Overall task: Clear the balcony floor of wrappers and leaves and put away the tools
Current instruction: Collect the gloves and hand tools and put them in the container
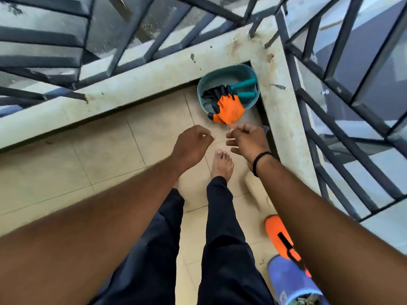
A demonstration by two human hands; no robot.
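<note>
Orange glove and green-handled tools already sit in your corner tub, floor swept; left hand loosely curled, empty, right hand released.

Home balcony: tiled floor, concrete ledge, metal railing.
</note>
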